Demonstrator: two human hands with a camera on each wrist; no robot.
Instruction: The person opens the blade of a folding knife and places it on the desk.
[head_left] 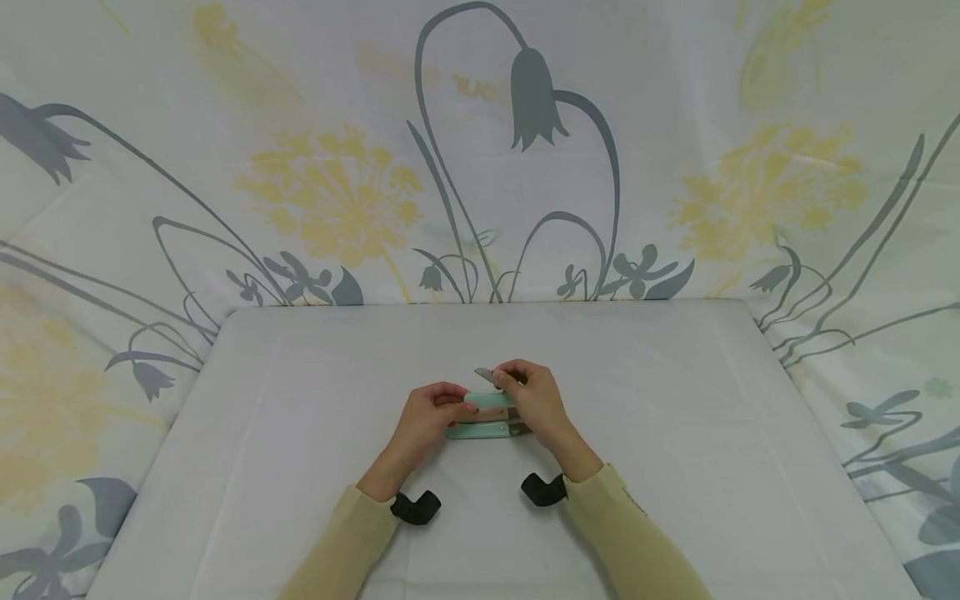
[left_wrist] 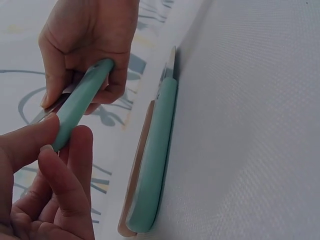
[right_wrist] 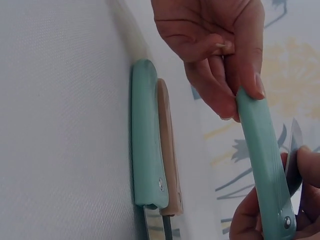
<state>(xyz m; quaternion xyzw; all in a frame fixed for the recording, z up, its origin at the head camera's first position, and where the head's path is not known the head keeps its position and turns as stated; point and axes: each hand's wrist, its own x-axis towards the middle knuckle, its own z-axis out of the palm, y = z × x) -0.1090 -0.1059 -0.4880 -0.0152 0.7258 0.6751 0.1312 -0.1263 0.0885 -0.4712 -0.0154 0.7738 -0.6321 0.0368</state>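
Observation:
Between both hands is a mint-green folding knife [head_left: 487, 400], its blade [right_wrist: 295, 155] partly swung out from the handle. My left hand [head_left: 427, 417] pinches the plain end of that handle between thumb and fingers. At the pivot end, my right hand [head_left: 542, 404] grips the knife, thumb against the blade, as the left wrist view also shows. Below them on the table lie a second mint-green folding knife [left_wrist: 155, 165] and a beige folding knife [right_wrist: 170, 145], side by side with their blades extended. In the head view the left fingers partly cover the beige handle.
A white cloth covers the table [head_left: 337, 350]. Behind it and at both sides hangs a pale curtain [head_left: 480, 183] with grey and yellow flowers. Black wrist mounts [head_left: 416, 507] stick out from the yellow sleeves [head_left: 337, 542], close to the table.

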